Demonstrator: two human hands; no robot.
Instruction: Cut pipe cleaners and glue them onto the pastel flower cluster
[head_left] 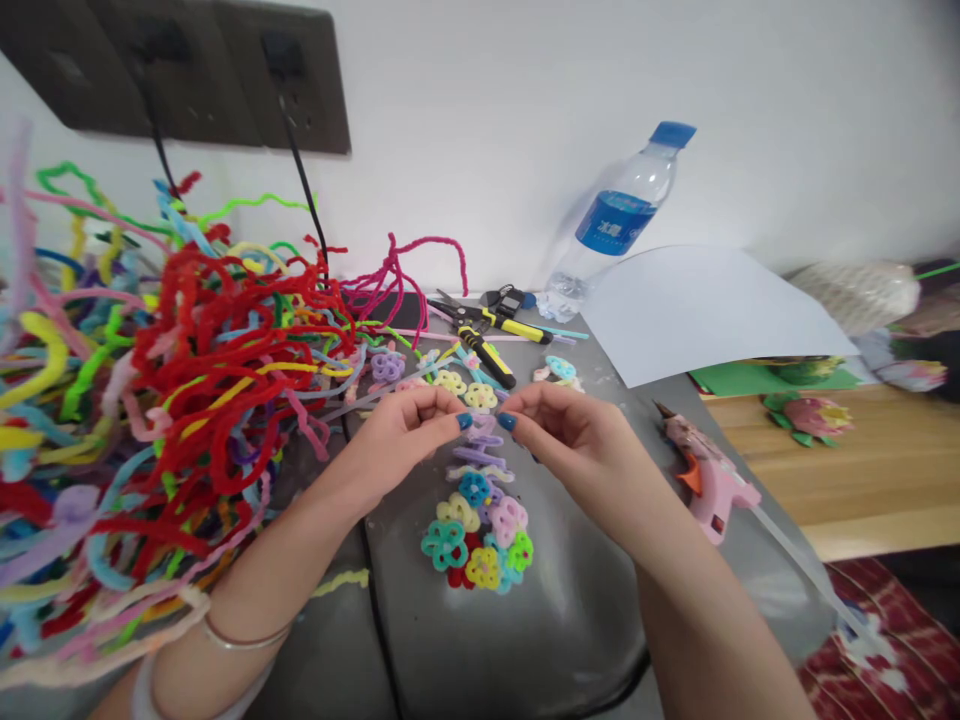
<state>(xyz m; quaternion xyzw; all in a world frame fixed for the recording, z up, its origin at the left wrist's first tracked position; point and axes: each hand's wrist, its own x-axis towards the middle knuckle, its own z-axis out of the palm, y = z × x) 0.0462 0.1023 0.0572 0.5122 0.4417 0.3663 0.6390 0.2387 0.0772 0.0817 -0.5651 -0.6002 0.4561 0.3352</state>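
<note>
My left hand (409, 432) and my right hand (566, 430) meet fingertip to fingertip over the grey table, thumbs pressed to index fingers. A short pale pink pipe cleaner (486, 428) shows between the two pinches; its ends are hidden by my fingers. Just below lie bent lilac pipe-cleaner pieces (480, 452) and a cluster of small looped pipe-cleaner flowers (480, 540) in teal, yellow, pink, green and red. Beyond my fingertips sit pale yellow flowers (480, 396), a purple flower (388, 366) and a blue-and-white one (561, 368).
A large tangle of coloured pipe cleaners (225, 360) fills the left. Yellow-black pliers (487, 355) lie at the back. A water bottle (619, 220) leans on the wall beside a white paper sheet (697, 310). To the right rests a pink glue gun (709, 480). Black cables (373, 590) cross the table.
</note>
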